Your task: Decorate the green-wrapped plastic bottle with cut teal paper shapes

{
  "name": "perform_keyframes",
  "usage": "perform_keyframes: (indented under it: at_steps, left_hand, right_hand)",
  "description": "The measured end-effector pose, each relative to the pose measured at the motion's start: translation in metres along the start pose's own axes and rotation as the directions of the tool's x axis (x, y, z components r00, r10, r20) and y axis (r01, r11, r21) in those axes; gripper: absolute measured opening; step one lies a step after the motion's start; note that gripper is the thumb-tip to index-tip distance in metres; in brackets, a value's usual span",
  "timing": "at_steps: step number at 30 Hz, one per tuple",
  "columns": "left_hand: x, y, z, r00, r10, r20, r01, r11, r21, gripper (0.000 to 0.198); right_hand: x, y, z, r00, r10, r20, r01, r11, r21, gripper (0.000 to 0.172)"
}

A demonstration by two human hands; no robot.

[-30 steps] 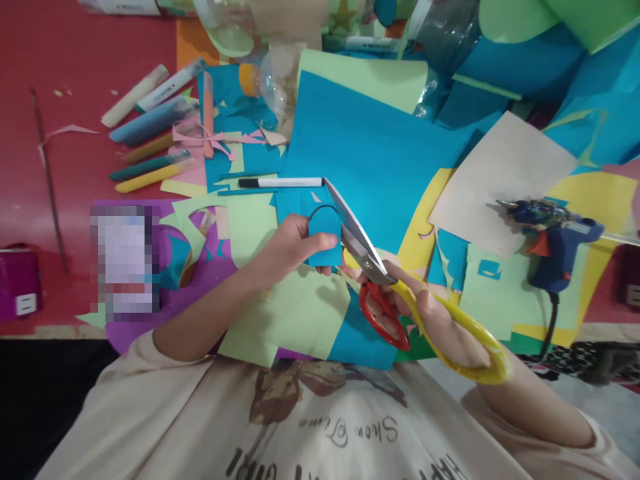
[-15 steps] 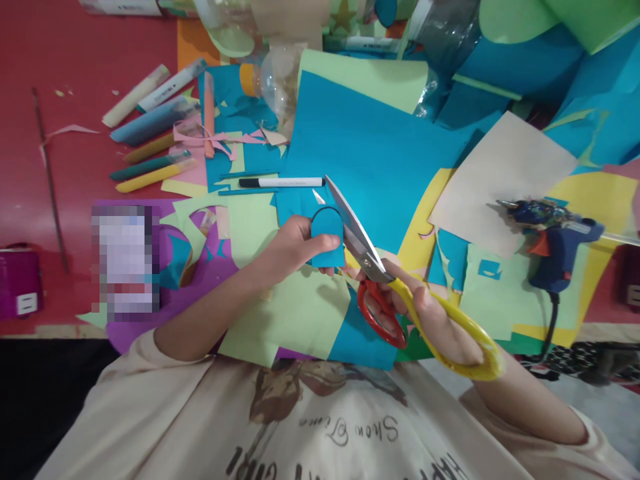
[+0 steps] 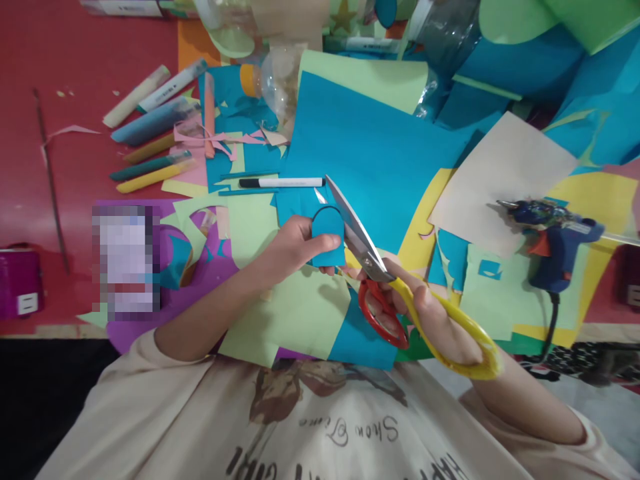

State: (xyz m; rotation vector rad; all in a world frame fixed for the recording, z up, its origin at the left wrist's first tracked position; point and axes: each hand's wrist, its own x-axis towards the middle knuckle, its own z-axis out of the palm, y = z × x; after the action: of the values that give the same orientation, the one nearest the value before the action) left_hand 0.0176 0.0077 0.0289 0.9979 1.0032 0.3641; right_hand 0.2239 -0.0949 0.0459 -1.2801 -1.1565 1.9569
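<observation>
1. The red counter (image 3: 75,40) was covered over most of its middle and right with loose coloured paper and offcuts.
2. A large blue sheet (image 3: 370,153) lay at the centre, beyond both hands.
3. A beige sheet (image 3: 500,180) lay to the right of it, overlapping yellow paper.
4. A blue glue gun (image 3: 555,240) rested on its side at the beige sheet's right edge, with its cord running toward the counter's near edge.
5. The scissors (image 3: 370,263), with one red and one yellow handle, pointed away from the person, and their blades lay against the right edge of the small blue piece.
6. The right hand (image 3: 430,313) was closed through the scissor handles.
7. The left hand (image 3: 293,243) pinched the small blue piece between thumb and fingers.
8. The small blue piece (image 3: 329,237), round-topped with a dark drawn outline, was held above the light-green paper, in front of the large blue sheet.
9. A black-capped marker (image 3: 280,182) lay flat just beyond the left hand.
</observation>
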Motion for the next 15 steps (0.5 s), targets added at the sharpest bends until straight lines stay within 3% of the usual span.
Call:
perform_keyframes:
  at_steps: [4,15]
  left_hand:
    - [-0.0002,0.0003,0.0,1.0,0.016,0.007,-0.016,1.0,-0.001,0.027]
    - [-0.0013,0.0008,-0.0016,0.998,0.051,0.025,-0.05,0.999,-0.017,0.028]
  right_hand:
    - [-0.001,-0.0005,-0.0017,1.0,-0.001,-0.021,0.001,1.0,0.021,0.061]
    - [0.0008,-0.0056,-0.0011,0.999,-0.041,-0.013,0.041,0.998,0.049,0.068]
